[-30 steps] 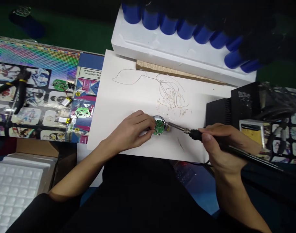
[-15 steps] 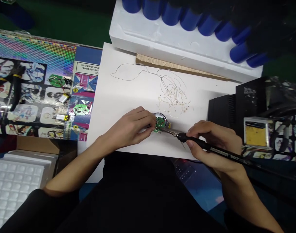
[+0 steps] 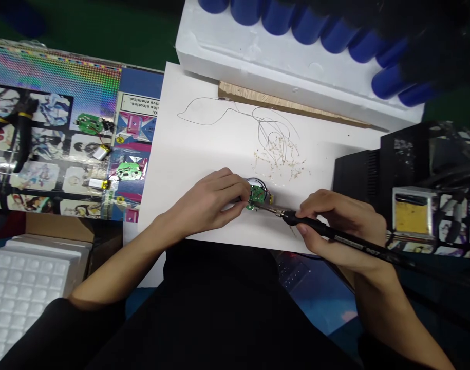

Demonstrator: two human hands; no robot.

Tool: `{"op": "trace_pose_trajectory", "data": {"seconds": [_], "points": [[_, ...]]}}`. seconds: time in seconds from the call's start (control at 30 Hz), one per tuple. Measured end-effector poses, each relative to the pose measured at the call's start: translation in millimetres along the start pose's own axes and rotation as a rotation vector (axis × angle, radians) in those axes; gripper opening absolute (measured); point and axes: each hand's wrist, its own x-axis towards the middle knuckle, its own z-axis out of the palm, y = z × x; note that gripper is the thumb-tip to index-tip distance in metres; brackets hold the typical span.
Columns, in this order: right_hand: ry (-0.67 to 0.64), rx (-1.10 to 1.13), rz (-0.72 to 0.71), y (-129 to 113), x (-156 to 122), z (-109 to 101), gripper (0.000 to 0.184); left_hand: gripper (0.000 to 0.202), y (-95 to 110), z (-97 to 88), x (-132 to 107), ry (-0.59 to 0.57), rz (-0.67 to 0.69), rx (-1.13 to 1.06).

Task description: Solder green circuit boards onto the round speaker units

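The left hand (image 3: pixel 207 203) grips a round device (image 3: pixel 257 195) between fingers and thumb, its green circuit board (image 3: pixel 257 195) facing up and a metal rim showing behind it. The right hand (image 3: pixel 335 231) holds a soldering iron (image 3: pixel 307 223) like a pen, its black cord-end running off past the wrist and its metal tip meeting the near edge of the board. A small yellow part (image 3: pixel 270 198) sits at the device's right side. The device lies just above the near edge of a white paper sheet (image 3: pixel 204 144), near the sheet's middle. On that sheet, beyond the hands, are a loop of thin wire (image 3: pixel 204 115) and a scatter of pale scraps (image 3: pixel 277 159). Past its far edge are a wood strip (image 3: pixel 281 103) and a white foam block (image 3: pixel 258 56) holding a row of blue cylinders (image 3: pixel 307 23). A black soldering station (image 3: pixel 358 180) and a yellow sponge tray (image 3: pixel 412 218) stand to the right. To the left, a printed mat (image 3: pixel 57 82) carries pliers (image 3: pixel 22 123), two green boards (image 3: pixel 90 124) and two small batteries (image 3: pixel 101 152). A white foam tray (image 3: pixel 26 293) sits at the near left corner of the tabletop (image 3: pixel 104 36).
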Motion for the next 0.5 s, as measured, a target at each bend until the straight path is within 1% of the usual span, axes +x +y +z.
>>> {"op": "trace_pose_trajectory", "data": {"seconds": [0.13, 0.3, 0.5], "points": [[-0.026, 0.004, 0.003, -1.5, 3.1, -2.4, 0.020, 0.010, 0.0, 0.6, -0.1, 0.005, 0.010, 0.006], [-0.025, -0.018, 0.082, -3.6, 6.7, -5.5, 0.016, 0.012, 1.0, 0.4, 0.4, 0.003, -0.001, 0.008], [-0.049, -0.018, 0.078, -3.4, 10.0, -7.5, 0.015, 0.014, 2.4, -0.5, 1.4, -0.004, -0.006, 0.007]]}}
